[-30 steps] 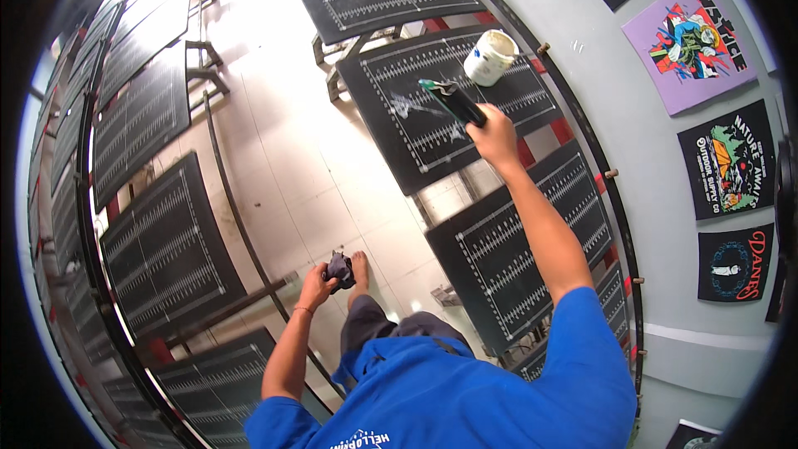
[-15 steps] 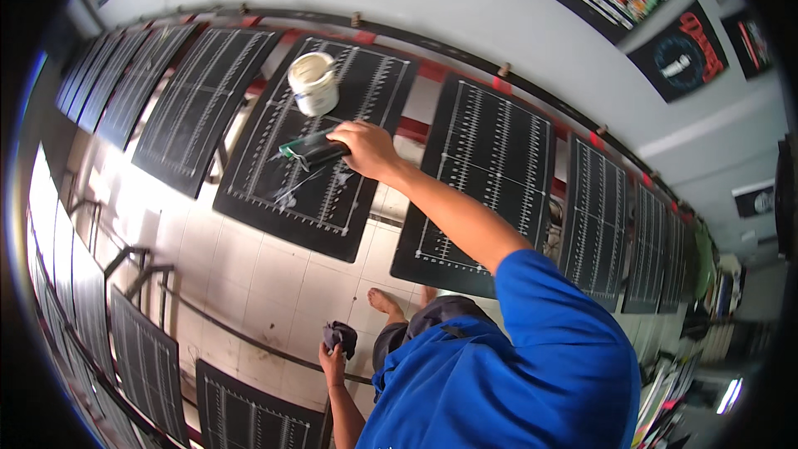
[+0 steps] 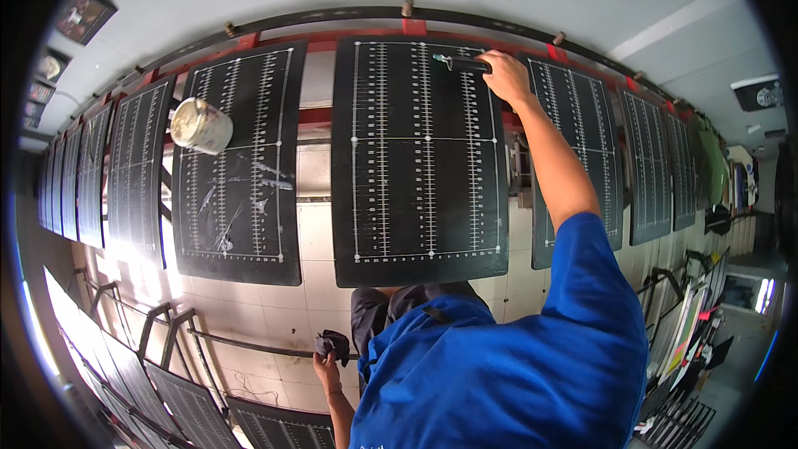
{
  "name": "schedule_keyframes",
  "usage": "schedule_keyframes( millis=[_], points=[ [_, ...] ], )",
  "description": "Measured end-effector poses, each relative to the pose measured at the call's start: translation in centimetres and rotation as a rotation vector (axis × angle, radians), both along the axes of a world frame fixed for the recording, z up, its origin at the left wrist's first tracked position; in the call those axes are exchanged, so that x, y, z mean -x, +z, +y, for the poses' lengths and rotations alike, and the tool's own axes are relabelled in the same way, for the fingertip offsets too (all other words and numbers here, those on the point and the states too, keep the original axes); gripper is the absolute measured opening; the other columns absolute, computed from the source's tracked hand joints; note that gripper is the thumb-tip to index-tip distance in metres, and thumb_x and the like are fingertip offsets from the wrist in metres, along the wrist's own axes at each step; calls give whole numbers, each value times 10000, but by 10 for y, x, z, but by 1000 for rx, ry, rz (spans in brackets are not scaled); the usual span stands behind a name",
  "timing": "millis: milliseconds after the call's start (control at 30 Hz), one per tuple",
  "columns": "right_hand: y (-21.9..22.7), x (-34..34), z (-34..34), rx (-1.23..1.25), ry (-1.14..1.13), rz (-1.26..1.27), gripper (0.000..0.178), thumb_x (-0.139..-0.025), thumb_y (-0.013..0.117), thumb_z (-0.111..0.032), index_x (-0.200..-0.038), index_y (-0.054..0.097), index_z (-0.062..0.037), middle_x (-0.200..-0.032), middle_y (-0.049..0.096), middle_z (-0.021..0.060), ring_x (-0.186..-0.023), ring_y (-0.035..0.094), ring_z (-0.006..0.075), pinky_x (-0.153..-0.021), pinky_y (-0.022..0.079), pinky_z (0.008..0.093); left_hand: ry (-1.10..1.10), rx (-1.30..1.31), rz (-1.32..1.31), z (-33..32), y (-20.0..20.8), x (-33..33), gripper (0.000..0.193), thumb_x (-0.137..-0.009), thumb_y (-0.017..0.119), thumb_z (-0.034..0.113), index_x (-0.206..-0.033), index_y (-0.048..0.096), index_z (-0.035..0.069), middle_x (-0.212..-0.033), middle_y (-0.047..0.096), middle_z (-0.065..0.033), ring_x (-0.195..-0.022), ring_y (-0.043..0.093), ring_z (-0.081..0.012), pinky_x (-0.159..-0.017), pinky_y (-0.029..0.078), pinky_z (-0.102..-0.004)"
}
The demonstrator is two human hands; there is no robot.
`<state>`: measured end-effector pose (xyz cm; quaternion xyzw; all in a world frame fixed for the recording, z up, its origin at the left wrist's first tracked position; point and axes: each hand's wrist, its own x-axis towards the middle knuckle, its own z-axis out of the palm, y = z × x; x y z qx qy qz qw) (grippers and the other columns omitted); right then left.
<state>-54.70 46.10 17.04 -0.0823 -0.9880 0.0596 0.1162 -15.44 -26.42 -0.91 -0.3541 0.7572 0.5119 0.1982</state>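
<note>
My right hand [image 3: 505, 77] is closed around a black-handled tool [image 3: 470, 65] with a green end and a thin pale strip; its exact kind is unclear. The tool is over the far right part of the central black board [image 3: 399, 191], which bears white ruled scales. Whether it touches the surface, I cannot tell. Low by my side, my left hand [image 3: 327, 370] grips a crumpled dark cloth [image 3: 333, 347]. A whitish bucket [image 3: 202, 126] with smeared sides sits on the left neighbouring board [image 3: 241, 245], where pale smears show.
More ruled black boards [image 3: 573, 116] line both sides of the central one. A dark rail [image 3: 324, 14] with red brackets runs behind them along the grey wall. Black metal frames [image 3: 179, 324] and further boards stand at the lower left, above a tiled floor [image 3: 274, 316].
My right hand has carried the tool from the smeared board with the bucket to the far part of the board on its right. The view has turned right. My left hand still holds the cloth.
</note>
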Motion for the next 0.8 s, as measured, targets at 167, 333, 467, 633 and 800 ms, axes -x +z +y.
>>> schedule_keyframes(
  millis=[167, 333, 467, 633, 800],
  points=[
    [-13, -13, -3, -23, -1, 2, 345, -801, 682, -123, -1145, 704, -147, -1164, 692, 25, -1083, 658, 256, -918, 531, 393, -296, 111, 86, 2, 16, 55, 261, -848, 674, 100, -1058, 571, -15, -910, 624, -64, -836, 556, -139, -736, 467, -300],
    [-15, -85, -41, 33, 19, 7, 368, -761, 699, -55, -1127, 703, -97, -1140, 689, 42, -1050, 660, 263, -918, 535, 378, -300, -34, 43, -1, 13, 107, 275, -851, 678, 101, -1072, 582, -33, -970, 666, -95, -910, 624, -155, -779, 500, -303],
    [-4, -184, -102, 87, -39, -61, 431, -739, 724, -36, -1165, 672, -69, -1175, 663, 64, -1084, 642, 267, -920, 529, 379, -469, -25, 71, 3, 9, 137, 291, -854, 687, 110, -1090, 602, -37, -970, 677, -111, -888, 636, -174, -777, 512, -317],
    [6, -317, -200, 103, -242, -96, 516, -696, 745, -31, -1202, 660, -87, -1186, 649, 73, -1080, 632, 281, -907, 525, 398, -564, -54, 55, -22, -21, 146, 236, -855, 673, 129, -1036, 616, -13, -916, 674, -99, -812, 604, -151, -717, 488, -318],
    [-19, -368, -318, 55, -592, -127, 542, -692, 757, -124, -1224, 656, -128, -1097, 622, 61, -1001, 635, 282, -806, 548, 422, -615, -89, 44, -42, -11, 168, 243, -846, 678, 121, -1030, 611, -24, -950, 684, -118, -843, 636, -172, -737, 511, -323]
  ],
)
